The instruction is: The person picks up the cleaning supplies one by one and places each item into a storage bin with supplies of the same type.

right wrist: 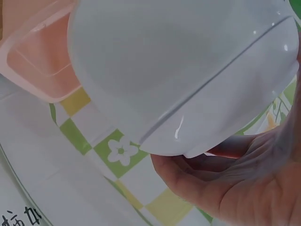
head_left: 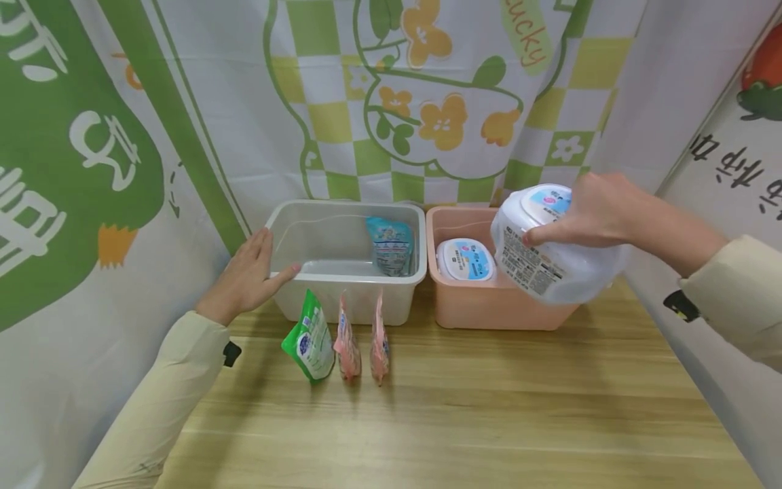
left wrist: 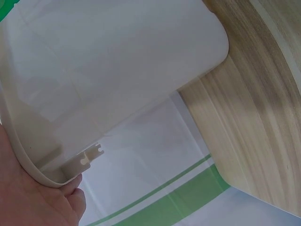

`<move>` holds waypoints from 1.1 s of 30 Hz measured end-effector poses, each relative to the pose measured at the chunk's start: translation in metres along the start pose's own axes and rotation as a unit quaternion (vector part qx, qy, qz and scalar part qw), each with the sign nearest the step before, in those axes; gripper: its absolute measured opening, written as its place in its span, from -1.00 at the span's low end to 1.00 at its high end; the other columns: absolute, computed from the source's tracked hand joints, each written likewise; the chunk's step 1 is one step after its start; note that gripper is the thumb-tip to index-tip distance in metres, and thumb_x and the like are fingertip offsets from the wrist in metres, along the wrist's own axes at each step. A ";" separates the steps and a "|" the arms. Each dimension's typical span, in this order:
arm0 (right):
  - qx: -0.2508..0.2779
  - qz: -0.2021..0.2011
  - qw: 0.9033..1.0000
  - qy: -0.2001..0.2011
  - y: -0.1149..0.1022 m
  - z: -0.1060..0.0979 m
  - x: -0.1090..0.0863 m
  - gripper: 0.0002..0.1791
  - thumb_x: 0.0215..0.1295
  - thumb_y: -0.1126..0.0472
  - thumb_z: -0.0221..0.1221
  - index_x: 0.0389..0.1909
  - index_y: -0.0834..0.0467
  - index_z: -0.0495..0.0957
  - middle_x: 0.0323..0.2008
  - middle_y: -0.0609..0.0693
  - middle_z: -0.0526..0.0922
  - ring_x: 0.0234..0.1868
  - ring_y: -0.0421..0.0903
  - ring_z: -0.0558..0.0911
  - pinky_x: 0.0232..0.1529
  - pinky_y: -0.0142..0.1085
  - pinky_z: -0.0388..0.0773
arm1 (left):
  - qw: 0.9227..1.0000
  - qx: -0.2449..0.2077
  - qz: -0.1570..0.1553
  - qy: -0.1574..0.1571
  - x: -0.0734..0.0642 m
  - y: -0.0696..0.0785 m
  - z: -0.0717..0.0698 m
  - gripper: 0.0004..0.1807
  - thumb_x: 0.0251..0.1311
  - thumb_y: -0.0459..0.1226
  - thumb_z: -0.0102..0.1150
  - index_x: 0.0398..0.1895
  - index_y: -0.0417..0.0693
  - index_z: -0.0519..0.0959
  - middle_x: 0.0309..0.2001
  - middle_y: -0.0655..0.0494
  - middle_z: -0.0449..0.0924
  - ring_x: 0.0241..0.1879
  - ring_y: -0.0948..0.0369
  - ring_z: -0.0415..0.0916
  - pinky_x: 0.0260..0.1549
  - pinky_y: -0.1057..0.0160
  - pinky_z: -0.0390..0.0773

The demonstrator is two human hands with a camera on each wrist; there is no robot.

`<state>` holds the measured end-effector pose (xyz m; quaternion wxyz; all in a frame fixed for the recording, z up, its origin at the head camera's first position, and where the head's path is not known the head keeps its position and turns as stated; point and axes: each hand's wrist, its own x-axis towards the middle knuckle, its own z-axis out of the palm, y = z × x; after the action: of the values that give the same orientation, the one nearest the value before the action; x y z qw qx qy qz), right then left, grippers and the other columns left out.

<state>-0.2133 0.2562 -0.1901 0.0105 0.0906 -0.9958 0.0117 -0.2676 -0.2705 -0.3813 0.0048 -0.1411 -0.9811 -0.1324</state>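
White tub (head_left: 565,268): hung tilted below right hand (head_left: 601,210), gripped between thumb and fingers, near pink bin (head_left: 501,309) holding 1 lidded tub (head_left: 466,259). Rested left hand (head_left: 247,272), thumb spread, on grey bin (head_left: 400,303).

We've got wood-grain table (head_left: 464,421) here, yellowish-brown. Sitting right on it, we see: grey-white bin (head_left: 351,280), pink bin (head_left: 495,307) just beside it, plus green-and-white pouch (head_left: 316,345) and two pink packets (head_left: 348,350) (head_left: 379,346) lined up in front of grey-white bin.
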 end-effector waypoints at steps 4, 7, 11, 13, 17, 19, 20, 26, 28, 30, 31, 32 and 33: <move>-0.004 0.011 1.000 -0.008 0.005 -0.001 0.010 -0.09 0.03 -0.62 0.29 -0.39 0.26 0.51 -0.52 0.14 0.60 -0.55 0.01 0.60 -0.61 -0.23 0.49 | 1.000 -0.003 0.003 0.004 0.001 -0.001 0.000 0.16 0.53 0.37 -0.29 0.65 -0.45 -0.32 0.69 -0.41 -0.42 0.70 -0.31 -0.40 0.66 -0.28 -0.22; -0.005 0.017 1.000 -0.014 0.010 -0.001 0.016 -0.07 0.05 -0.64 0.26 -0.36 0.27 0.51 -0.50 0.16 0.61 -0.53 0.02 0.60 -0.60 -0.22 0.50 | 1.000 -0.006 0.007 0.008 0.001 -0.002 0.000 0.16 0.54 0.37 -0.30 0.65 -0.47 -0.31 0.69 -0.43 -0.40 0.69 -0.33 -0.38 0.65 -0.30 -0.21; -0.012 0.034 0.999 -0.020 0.014 0.000 0.023 -0.03 0.04 -0.68 0.21 -0.34 0.26 0.53 -0.47 0.17 0.62 -0.50 0.04 0.62 -0.57 -0.21 0.50 | 1.000 -0.008 0.008 0.008 0.000 -0.002 0.001 0.16 0.54 0.37 -0.31 0.64 -0.48 -0.30 0.68 -0.45 -0.39 0.69 -0.33 -0.37 0.65 -0.30 -0.22; -0.016 0.044 0.999 -0.023 0.016 0.000 0.027 0.01 0.03 -0.71 0.18 -0.31 0.28 0.53 -0.44 0.19 0.62 -0.47 0.06 0.62 -0.55 -0.21 0.51 | 1.000 -0.007 0.007 0.008 -0.001 -0.001 0.001 0.15 0.55 0.36 -0.30 0.64 -0.49 -0.30 0.68 -0.44 -0.39 0.69 -0.33 -0.38 0.65 -0.30 -0.22; -0.014 0.054 0.998 -0.029 0.020 0.002 0.033 0.05 0.06 -0.72 0.15 -0.25 0.32 0.53 -0.36 0.25 0.63 -0.43 0.09 0.64 -0.53 -0.20 0.55 | 1.000 -0.003 0.007 0.007 -0.001 -0.001 0.001 0.15 0.55 0.36 -0.31 0.65 -0.47 -0.31 0.69 -0.43 -0.39 0.70 -0.31 -0.38 0.66 -0.27 -0.22; -0.006 0.058 0.998 -0.030 0.023 0.003 0.035 0.06 0.07 -0.71 0.15 -0.22 0.34 0.54 -0.34 0.28 0.63 -0.41 0.10 0.65 -0.52 -0.19 0.57 | 1.000 -0.003 0.007 0.006 -0.001 -0.001 0.001 0.15 0.54 0.37 -0.31 0.65 -0.45 -0.32 0.69 -0.42 -0.39 0.70 -0.30 -0.38 0.66 -0.27 -0.22; 0.001 0.060 0.998 -0.030 0.024 0.004 0.037 0.06 0.08 -0.70 0.15 -0.20 0.34 0.54 -0.32 0.30 0.63 -0.39 0.11 0.65 -0.52 -0.18 0.58 | 1.000 -0.003 0.006 0.005 0.000 -0.001 0.001 0.15 0.54 0.37 -0.32 0.65 -0.45 -0.32 0.69 -0.41 -0.40 0.70 -0.30 -0.38 0.66 -0.26 -0.22; 0.021 0.085 0.996 -0.022 0.032 0.012 0.045 0.05 0.07 -0.69 0.17 -0.23 0.34 0.57 -0.32 0.31 0.65 -0.35 0.16 0.64 -0.48 -0.16 0.55 | 1.000 -0.006 0.006 0.010 0.001 -0.003 0.003 0.17 0.53 0.39 -0.33 0.65 -0.45 -0.31 0.69 -0.41 -0.39 0.70 -0.30 -0.38 0.66 -0.27 -0.22; 0.019 0.089 0.996 -0.019 0.034 0.016 0.048 0.04 0.08 -0.69 0.17 -0.24 0.35 0.58 -0.33 0.31 0.65 -0.35 0.16 0.63 -0.46 -0.15 0.54 | 1.000 -0.007 0.006 0.011 0.001 -0.004 0.002 0.17 0.53 0.39 -0.32 0.65 -0.45 -0.31 0.69 -0.42 -0.39 0.70 -0.30 -0.37 0.66 -0.28 -0.21; 0.017 0.090 0.996 -0.018 0.036 0.019 0.050 0.04 0.10 -0.69 0.15 -0.25 0.35 0.59 -0.31 0.31 0.65 -0.32 0.17 0.62 -0.43 -0.12 0.53 | 1.000 -0.006 0.006 0.011 0.000 -0.003 0.002 0.16 0.53 0.38 -0.31 0.65 -0.45 -0.30 0.69 -0.41 -0.39 0.70 -0.30 -0.37 0.66 -0.28 -0.21; 0.016 0.090 0.996 -0.019 0.038 0.021 0.052 0.04 0.11 -0.69 0.14 -0.25 0.35 0.59 -0.30 0.32 0.64 -0.30 0.18 0.62 -0.41 -0.10 0.53 | 1.000 -0.005 0.005 0.010 0.000 -0.003 0.002 0.16 0.53 0.38 -0.32 0.65 -0.45 -0.30 0.69 -0.41 -0.39 0.70 -0.30 -0.37 0.66 -0.27 -0.21; 0.016 0.091 0.996 -0.020 0.039 0.023 0.053 0.04 0.12 -0.68 0.14 -0.24 0.35 0.60 -0.28 0.32 0.64 -0.28 0.19 0.61 -0.39 -0.08 0.53 | 1.000 -0.004 0.005 0.009 0.000 -0.003 0.002 0.16 0.53 0.38 -0.32 0.65 -0.45 -0.30 0.69 -0.41 -0.39 0.70 -0.30 -0.37 0.66 -0.28 -0.21; 0.020 0.094 0.995 -0.021 0.040 0.025 0.054 0.04 0.13 -0.67 0.13 -0.22 0.36 0.59 -0.25 0.33 0.63 -0.24 0.22 0.59 -0.36 -0.06 0.54 | 1.000 -0.002 0.005 0.009 0.000 -0.003 0.002 0.15 0.54 0.37 -0.32 0.65 -0.45 -0.30 0.69 -0.41 -0.39 0.70 -0.30 -0.37 0.66 -0.28 -0.20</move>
<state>-0.2744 0.2849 -0.2144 -0.0133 -0.0034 -0.9994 0.0305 -0.2684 -0.2726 -0.3840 0.0140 -0.1450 -0.9800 -0.1357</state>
